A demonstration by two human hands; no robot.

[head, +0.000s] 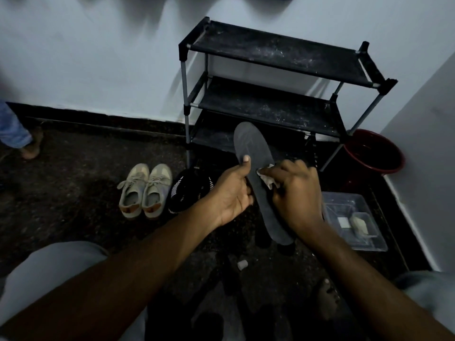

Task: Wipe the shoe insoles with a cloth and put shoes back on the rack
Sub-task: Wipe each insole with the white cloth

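Beige shoes [145, 190] sit on the floor. The left grip [232, 193] pinches the dark insole [248, 141] at its edge, in mid-air; the right grip [295, 193] presses a bunched cloth [267, 177] onto it, before the rack [278, 52]. It looks light and bendy, so I'd support it mid-length.

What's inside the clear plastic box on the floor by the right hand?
Two small pale pieces sit in the clear plastic box, side by side near its middle; what they are is too dim to tell. The right hand covers the box's left edge.
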